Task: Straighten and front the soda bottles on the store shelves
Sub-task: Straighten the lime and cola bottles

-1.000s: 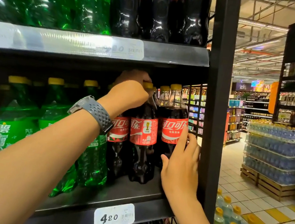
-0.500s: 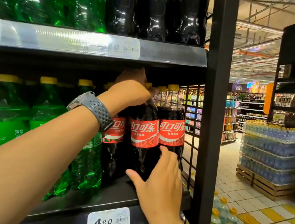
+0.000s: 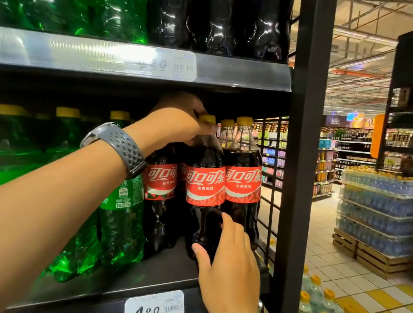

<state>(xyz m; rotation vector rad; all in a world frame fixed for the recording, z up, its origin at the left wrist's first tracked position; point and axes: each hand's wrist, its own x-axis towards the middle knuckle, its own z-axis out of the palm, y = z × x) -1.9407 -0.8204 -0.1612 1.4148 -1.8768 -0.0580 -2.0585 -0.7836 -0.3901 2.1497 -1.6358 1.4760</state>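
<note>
Tipping is looming, we judge: our left hand (image 3: 178,123) is gripping the cola bottle (image 3: 205,185) by its neck, our right hand (image 3: 232,274) is spreading against its base near the shelf (image 3: 115,284) edge, and twisting may be knocking the neighbouring bottle (image 3: 242,185).

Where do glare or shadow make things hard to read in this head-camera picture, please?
Head view: glare whitens the upper shelf's price strip, its tag barely legible; head view: the lower price tag reads clearly; head view: green bottles at middle-shelf left sit in shadow.
</note>
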